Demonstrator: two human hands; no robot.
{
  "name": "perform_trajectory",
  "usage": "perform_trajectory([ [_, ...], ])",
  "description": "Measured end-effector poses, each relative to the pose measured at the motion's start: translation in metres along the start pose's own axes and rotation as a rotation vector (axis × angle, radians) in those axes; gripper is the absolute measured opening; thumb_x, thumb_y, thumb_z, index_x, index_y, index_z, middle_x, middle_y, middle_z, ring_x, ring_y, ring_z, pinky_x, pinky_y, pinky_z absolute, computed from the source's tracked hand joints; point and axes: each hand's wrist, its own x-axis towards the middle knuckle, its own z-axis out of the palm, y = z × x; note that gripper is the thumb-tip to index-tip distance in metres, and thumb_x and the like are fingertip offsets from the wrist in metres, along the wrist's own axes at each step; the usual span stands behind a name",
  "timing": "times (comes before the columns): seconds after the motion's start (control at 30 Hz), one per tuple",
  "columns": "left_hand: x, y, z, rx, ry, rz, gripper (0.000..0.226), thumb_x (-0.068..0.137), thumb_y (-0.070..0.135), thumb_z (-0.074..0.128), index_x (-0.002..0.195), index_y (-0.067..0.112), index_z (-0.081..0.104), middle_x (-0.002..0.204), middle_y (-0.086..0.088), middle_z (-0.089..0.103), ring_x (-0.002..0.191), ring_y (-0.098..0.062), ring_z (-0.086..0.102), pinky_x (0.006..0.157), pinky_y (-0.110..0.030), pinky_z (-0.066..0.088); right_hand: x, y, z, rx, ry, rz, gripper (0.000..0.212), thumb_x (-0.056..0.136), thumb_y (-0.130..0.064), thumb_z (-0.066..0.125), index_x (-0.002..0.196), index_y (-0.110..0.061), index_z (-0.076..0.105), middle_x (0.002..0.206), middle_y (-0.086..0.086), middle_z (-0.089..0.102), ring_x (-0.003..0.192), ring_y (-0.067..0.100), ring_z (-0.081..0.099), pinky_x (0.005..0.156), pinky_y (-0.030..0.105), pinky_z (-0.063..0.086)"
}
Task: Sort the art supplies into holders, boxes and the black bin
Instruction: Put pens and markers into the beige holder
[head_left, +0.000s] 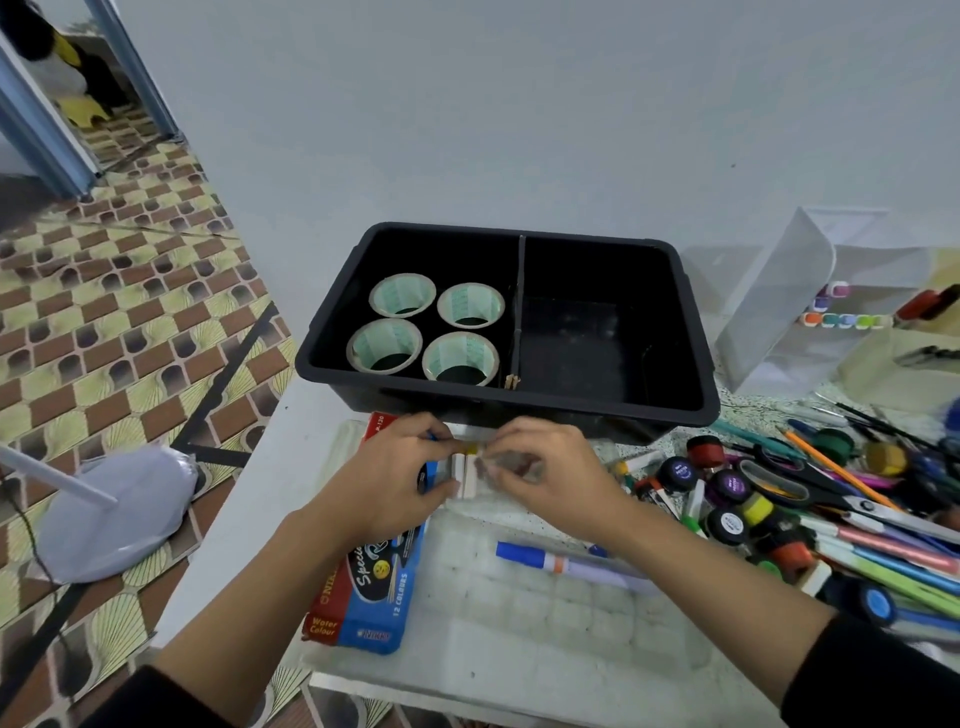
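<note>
Both yr hands meet just in front of the black bin (571, 404). L hand (395, 470) curls round small white blocks (465, 475), thumb on them. R hand (543, 473) has fingers curled, tips at the blocks' right edge; grip blurred, can't tell. Four tape rolls (401, 291) sit in bin's left compartment. Watercolour box (363, 592) lies under yr L wrist.

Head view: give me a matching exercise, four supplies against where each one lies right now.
Things: 1 tape rolls; 2 blue marker; 3 water colour box; 4 white pieces.
Places: A at the left edge of the table; B pinched between the left hand and the right hand; C left compartment of the black bin; D on the clear tray.
Pairs: 1-C, 2-D, 3-A, 4-B.
</note>
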Motion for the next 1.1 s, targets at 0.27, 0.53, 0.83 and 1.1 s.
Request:
perform_trajectory([
  [0.27, 0.004, 0.040, 0.005, -0.094, -0.039, 0.160, 0.021, 0.098, 0.036, 0.062, 0.113, 0.026, 0.074, 0.103, 0.018, 0.059, 0.099, 0.001, 0.053, 0.088, -0.015, 0.045, -0.051, -0.008, -0.044, -0.372, -0.372, -0.186, 0.014, 0.086, -0.037, 0.071, 0.084, -0.023, 0.067, 0.083, -0.009, 0.055, 0.080, 0.010, 0.051, 0.066, 0.032, 0.047],
  [0.53, 0.015, 0.054, 0.018, -0.056, -0.233, 0.186, 0.019, 0.097, 0.037, 0.064, 0.105, 0.027, 0.078, 0.098, 0.018, 0.062, 0.095, 0.002, 0.056, 0.089, -0.023, 0.048, -0.074, -0.003, -0.031, -0.611, -0.259, -0.270, 0.018, 0.076, -0.032, 0.078, 0.068, -0.019, 0.070, 0.074, -0.003, 0.054, 0.066, 0.020, 0.055, 0.059, 0.031, 0.043],
  [0.83, 0.028, 0.048, 0.011, -0.051, -0.359, 0.183, 0.014, 0.097, 0.035, 0.064, 0.105, 0.032, 0.074, 0.094, 0.017, 0.061, 0.089, 0.000, 0.055, 0.081, -0.018, 0.045, -0.081, -0.004, -0.062, -0.133, -0.245, 0.011, 0.020, 0.101, -0.032, 0.058, 0.089, -0.016, 0.059, 0.089, -0.007, 0.049, 0.078, 0.012, 0.050, 0.072, 0.032, 0.046],
  [1.1, 0.056, 0.104, 0.004, -0.235, -0.281, 0.330, 0.016, 0.098, 0.035, 0.063, 0.109, 0.032, 0.075, 0.094, 0.021, 0.064, 0.088, -0.003, 0.061, 0.075, -0.018, 0.050, -0.100, 0.003, -0.132, 0.345, 0.376, 0.300, 0.028, 0.105, -0.033, 0.045, 0.097, -0.009, 0.055, 0.076, 0.014, 0.053, 0.064, 0.017, 0.051, 0.060, 0.026, 0.042],
])
